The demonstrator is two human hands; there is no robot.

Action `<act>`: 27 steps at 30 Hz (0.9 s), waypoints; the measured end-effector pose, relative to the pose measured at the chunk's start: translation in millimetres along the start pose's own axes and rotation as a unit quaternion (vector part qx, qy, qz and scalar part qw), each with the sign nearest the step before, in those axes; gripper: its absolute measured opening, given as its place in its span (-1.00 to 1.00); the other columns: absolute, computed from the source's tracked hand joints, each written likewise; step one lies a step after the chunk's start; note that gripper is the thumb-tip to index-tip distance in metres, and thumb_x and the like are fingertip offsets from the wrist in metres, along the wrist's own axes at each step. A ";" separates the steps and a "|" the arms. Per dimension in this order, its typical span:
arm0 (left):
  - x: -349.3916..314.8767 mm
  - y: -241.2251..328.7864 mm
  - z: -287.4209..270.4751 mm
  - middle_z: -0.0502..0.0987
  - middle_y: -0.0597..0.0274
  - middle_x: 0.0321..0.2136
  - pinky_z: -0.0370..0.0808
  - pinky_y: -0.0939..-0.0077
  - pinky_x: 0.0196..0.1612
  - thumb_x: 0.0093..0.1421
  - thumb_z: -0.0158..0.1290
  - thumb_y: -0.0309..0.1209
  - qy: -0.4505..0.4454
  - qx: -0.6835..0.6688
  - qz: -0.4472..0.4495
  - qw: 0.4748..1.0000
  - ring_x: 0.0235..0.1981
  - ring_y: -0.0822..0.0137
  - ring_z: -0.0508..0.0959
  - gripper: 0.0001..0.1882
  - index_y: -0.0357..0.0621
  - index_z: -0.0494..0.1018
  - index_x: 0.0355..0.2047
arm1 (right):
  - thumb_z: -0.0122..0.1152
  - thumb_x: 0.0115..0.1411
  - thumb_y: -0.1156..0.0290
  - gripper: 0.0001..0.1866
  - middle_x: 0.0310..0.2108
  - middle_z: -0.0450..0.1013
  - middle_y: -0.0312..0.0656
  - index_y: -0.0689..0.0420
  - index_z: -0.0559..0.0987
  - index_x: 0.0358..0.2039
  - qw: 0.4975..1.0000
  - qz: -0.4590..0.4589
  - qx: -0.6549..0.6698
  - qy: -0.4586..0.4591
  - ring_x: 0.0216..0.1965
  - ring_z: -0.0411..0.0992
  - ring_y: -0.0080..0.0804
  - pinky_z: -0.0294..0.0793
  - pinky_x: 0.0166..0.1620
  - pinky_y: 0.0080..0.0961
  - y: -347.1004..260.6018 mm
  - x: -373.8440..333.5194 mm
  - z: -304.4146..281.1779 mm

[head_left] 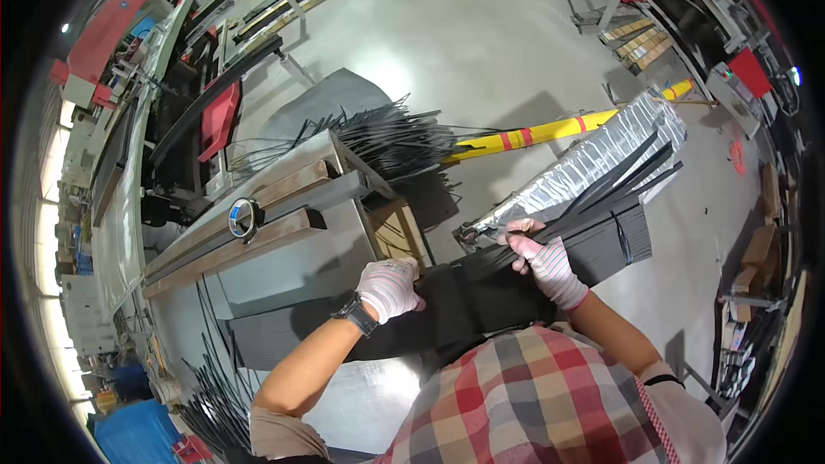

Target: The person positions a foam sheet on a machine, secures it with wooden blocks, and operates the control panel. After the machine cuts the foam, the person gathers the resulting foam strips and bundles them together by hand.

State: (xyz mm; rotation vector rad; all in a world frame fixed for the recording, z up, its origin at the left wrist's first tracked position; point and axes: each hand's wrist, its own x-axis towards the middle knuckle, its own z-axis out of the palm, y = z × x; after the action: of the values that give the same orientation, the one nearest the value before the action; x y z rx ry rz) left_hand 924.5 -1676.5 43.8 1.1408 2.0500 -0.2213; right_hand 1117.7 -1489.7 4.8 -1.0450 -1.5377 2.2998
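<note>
Black strips (601, 193), one big bundle: right hand (543, 259) fingers clamped on several, left hand (388, 286) pressing the stack, fingers together.

Grey workbench (284, 266) with black strips (219, 408)

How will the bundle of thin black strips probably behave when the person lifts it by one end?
The black strips look long and thin, so they would likely sag and flex. Their far ends already fan apart, so they may splay or slip loose; the right hand grips them together. The loose pile of strips behind the bench lies scattered, suggesting each one is light.
</note>
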 end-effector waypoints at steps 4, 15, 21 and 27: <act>11.5 -16.9 6.1 0.56 0.03 -0.31 0.46 0.26 -0.15 -0.16 0.27 -0.07 -0.004 -0.009 0.040 0.999 -0.22 0.07 0.55 -0.44 -0.13 0.50 -0.18 | 0.13 0.19 0.37 -0.73 -0.33 0.50 -0.23 0.18 0.41 -0.13 1.000 -0.002 0.000 0.012 -0.66 0.31 -0.73 0.29 -0.60 -0.83 1.9 1.8 3.2; 22.4 -33.6 -10.4 0.58 0.03 -0.39 0.45 0.38 -0.23 -0.14 0.33 -0.18 -0.102 -0.147 0.099 0.979 -0.32 0.19 0.56 -0.47 -0.22 0.52 -0.20 | 0.08 0.23 0.43 -0.77 -0.29 0.51 -0.24 0.18 0.44 -0.11 1.000 -0.011 0.000 -0.007 -0.61 0.31 -0.73 0.32 -0.52 -0.80 -2.9 -0.3 -0.8; 29.5 -36.7 -12.9 0.57 -0.01 -0.46 0.45 0.38 -0.26 -0.13 0.32 -0.18 -0.146 -0.132 0.080 0.977 -0.37 0.17 0.55 -0.51 -0.28 0.54 -0.26 | 0.14 0.19 0.39 -0.75 -0.32 0.53 -0.24 0.13 0.46 -0.12 1.000 -0.016 0.018 -0.017 -0.63 0.35 -0.73 0.31 -0.58 -0.83 3.2 5.4 -2.6; 25.6 -34.6 -4.7 0.57 -0.09 -0.34 0.46 0.34 -0.15 -0.15 0.30 -0.11 -0.077 -0.102 0.100 0.987 -0.23 0.03 0.56 -0.42 -0.28 0.52 -0.20 | 0.12 0.21 0.39 -0.77 -0.32 0.52 -0.25 0.12 0.46 -0.12 1.000 -0.018 0.014 -0.020 -0.63 0.34 -0.76 0.31 -0.58 -0.82 4.5 5.8 -4.7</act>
State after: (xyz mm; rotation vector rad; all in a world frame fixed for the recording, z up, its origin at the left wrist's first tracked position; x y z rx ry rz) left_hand 887.0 -1677.8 22.2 1.1542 1.7648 -0.0008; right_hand 1117.4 -1485.2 -2.7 -0.9625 -1.5229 2.3257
